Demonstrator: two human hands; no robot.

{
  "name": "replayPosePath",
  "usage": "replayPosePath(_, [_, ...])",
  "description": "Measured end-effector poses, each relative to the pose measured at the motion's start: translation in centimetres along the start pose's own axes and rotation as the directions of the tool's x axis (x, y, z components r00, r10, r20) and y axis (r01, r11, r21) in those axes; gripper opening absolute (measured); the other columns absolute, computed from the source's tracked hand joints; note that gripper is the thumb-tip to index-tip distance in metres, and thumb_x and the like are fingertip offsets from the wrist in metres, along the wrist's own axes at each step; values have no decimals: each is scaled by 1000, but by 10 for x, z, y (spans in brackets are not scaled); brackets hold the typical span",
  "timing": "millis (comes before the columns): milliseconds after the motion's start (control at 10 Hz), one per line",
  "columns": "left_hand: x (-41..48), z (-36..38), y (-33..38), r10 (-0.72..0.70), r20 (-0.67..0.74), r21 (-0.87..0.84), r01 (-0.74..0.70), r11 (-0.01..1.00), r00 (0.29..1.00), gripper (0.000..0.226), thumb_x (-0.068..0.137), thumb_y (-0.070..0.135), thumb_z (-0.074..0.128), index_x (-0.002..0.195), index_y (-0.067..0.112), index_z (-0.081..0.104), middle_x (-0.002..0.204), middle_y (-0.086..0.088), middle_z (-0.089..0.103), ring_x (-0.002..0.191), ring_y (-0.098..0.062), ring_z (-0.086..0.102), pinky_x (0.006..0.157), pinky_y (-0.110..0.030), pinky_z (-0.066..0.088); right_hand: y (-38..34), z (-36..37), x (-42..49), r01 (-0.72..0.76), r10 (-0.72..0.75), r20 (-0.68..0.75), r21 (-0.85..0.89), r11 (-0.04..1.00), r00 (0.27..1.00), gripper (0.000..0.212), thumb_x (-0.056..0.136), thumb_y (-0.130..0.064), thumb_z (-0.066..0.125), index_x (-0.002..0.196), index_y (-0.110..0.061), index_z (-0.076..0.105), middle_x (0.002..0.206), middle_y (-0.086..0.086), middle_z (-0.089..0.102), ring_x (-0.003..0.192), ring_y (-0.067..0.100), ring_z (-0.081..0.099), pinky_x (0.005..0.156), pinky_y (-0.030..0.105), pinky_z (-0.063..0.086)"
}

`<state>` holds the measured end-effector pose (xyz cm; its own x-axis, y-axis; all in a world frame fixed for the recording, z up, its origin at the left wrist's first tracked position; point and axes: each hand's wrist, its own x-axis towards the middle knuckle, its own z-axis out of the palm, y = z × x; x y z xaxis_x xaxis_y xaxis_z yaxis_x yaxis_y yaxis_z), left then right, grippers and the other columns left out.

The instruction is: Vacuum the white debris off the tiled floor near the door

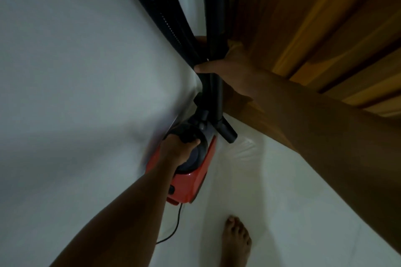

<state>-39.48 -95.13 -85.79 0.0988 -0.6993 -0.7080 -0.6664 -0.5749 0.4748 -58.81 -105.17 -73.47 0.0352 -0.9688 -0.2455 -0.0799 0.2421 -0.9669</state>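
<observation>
Although the head view was blurred, the left hand [182, 147] gripped the handle of the red vacuum [195, 182] at centre. The right hand [232, 69] was clamped round its black tube [213, 28] toward 12 o'clock, beside the wooden door [303, 28]. The tiled floor [282, 201] lay at 5 o'clock; no white debris could be made out there. Vacuuming judged still outstanding.

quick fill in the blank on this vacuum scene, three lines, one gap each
1. The left hand grips the top of the ____ vacuum body.
2. The right hand holds the black tube beside the ____ door.
3. A bare ____ stands on the white floor near the black cord.

Missing words: red; wooden; foot
</observation>
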Motion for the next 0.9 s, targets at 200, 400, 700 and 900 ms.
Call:
replayPosePath(200, [17,2,8,40,-23,54,-39,998,999,67,63,72,73,100,15,71,98,-17,76,90,-37,74,81,-51,61,19,3,21,-3,3,-26,18,1000,1000,65,72,7,87,131,-9,67,130,9,69,121,20,65,101,35,57])
replayPosePath(400, [15,0,20,1,25,100,-3,995,1000,55,79,55,77,110,10,73,101,-16,76,95,-33,73,86,-45,61,40,9,18,-11,-2,-176,-73,997,984,60,71,-4,92,127,-3,69,127,10,70,120,21,65,99,34,57])
replayPosePath(700, [4,-10,25,73,64,319,-90,943,995,55,97,46,59,143,16,54,140,-13,60,125,-32,58,94,-31,45,33,5,-3,8,-152,-274,-464,886,950,67,69,-33,95,126,-10,69,125,4,72,115,14,65,90,21,53])
replayPosePath(900, [-52,-33,26,70,-158,240,-31,970,985,70,88,43,65,148,19,36,141,-15,51,128,-38,52,102,-45,46,14,-8,-60,-73,-27,-229,-417,906,973,74,85,-30,84,150,-21,50,137,3,65,125,17,60,106,37,51])
